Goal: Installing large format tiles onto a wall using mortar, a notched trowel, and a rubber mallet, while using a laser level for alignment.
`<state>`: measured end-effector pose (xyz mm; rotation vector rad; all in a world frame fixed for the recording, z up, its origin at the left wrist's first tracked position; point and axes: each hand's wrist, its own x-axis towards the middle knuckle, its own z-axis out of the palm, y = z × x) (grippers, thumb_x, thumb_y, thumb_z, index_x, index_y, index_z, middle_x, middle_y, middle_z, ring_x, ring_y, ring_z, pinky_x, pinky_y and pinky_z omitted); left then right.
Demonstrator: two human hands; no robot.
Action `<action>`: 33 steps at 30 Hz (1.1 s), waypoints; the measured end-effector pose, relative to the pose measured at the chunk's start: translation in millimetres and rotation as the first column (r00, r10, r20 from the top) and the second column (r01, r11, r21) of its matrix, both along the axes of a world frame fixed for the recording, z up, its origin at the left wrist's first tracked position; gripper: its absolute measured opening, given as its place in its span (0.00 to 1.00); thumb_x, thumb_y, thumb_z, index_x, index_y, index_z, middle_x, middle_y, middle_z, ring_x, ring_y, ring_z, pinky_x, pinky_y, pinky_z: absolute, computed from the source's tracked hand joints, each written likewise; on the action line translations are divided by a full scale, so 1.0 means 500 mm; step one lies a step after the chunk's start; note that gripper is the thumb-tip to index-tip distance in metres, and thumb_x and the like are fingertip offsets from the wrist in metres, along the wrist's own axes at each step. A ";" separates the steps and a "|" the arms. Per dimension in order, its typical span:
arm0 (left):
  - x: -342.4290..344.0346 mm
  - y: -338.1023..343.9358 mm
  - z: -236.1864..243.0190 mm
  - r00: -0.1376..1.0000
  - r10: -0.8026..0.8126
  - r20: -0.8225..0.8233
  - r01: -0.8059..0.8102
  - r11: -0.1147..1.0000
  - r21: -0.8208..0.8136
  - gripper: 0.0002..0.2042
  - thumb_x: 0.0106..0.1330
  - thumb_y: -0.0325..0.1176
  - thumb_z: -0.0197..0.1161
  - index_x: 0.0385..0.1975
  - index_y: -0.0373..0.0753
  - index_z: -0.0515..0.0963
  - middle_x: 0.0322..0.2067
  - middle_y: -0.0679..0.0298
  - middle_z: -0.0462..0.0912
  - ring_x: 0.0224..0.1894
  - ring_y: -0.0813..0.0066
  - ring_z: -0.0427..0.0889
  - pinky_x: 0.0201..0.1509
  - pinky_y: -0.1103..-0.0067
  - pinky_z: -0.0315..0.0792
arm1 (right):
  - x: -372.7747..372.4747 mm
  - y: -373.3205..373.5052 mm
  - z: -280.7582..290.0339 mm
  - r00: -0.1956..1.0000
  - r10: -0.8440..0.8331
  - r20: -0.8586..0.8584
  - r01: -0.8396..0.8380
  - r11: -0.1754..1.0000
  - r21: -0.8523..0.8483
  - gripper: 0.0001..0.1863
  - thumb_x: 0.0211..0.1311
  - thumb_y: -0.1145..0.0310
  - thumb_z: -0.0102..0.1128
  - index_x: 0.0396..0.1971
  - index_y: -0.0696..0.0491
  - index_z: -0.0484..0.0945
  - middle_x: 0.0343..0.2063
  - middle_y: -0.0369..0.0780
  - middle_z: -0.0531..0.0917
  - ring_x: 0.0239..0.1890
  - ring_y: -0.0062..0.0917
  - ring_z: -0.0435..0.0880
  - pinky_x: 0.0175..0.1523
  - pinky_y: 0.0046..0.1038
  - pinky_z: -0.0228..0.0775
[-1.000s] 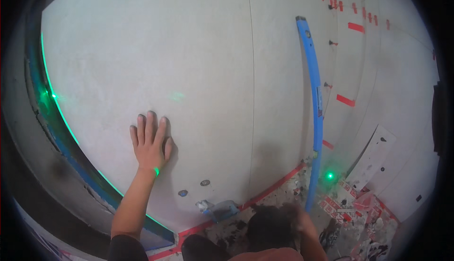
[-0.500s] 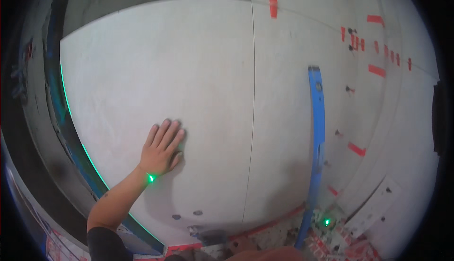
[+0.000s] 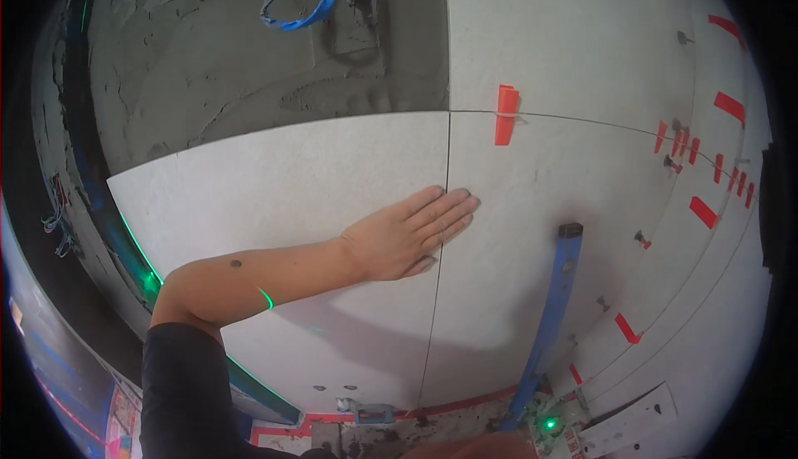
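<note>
Head view: I have the left hand (image 3: 409,230) laid flat, palm to the left white panel (image 3: 274,197), fingers straight, nearly together, pinching nothing. The panel lies beneath the palm and extends to both the near and far sides. Key relation: its right edge meets the right white panel (image 3: 499,201) at a thin seam (image 3: 438,301) running near to far; the fingers point right, crossing that line, fingertips over the right panel. Blue level (image 3: 544,318) stands farther right, apart from the fingers, its long axis slanting near-left to far-right. Left is the nearer hand; right not in view, state cannot be told.
</note>
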<state>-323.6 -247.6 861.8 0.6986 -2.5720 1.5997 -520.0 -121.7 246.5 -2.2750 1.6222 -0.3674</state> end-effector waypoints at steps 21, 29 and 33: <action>0.016 -0.059 -0.069 0.950 0.007 -0.311 0.010 0.998 0.056 0.35 0.64 0.43 0.60 0.72 0.40 0.63 0.75 0.63 0.60 0.76 0.71 0.57 0.79 0.66 0.49 | 0.115 0.446 0.153 0.996 0.076 0.040 -0.071 0.466 0.882 0.31 0.63 0.46 0.55 0.55 0.56 0.80 0.54 0.52 0.82 0.60 0.49 0.78 0.65 0.48 0.68; 0.087 0.024 -0.443 0.830 0.248 -0.499 0.233 0.658 0.716 0.27 0.68 0.33 0.53 0.69 0.45 0.66 0.74 0.63 0.60 0.73 0.63 0.62 0.77 0.66 0.55 | 0.141 0.696 0.355 0.976 -0.097 -0.197 0.214 0.616 0.758 0.37 0.56 0.41 0.63 0.55 0.56 0.78 0.53 0.57 0.79 0.57 0.49 0.78 0.64 0.46 0.70; 0.169 0.405 -0.594 0.833 0.540 0.120 -0.112 -0.049 0.993 0.21 0.67 0.44 0.60 0.54 0.37 0.76 0.60 0.49 0.75 0.59 0.51 0.78 0.65 0.58 0.68 | 0.104 0.720 0.367 0.933 -0.124 -0.337 0.348 0.544 0.764 0.35 0.57 0.40 0.62 0.50 0.57 0.81 0.49 0.60 0.80 0.56 0.50 0.79 0.62 0.46 0.71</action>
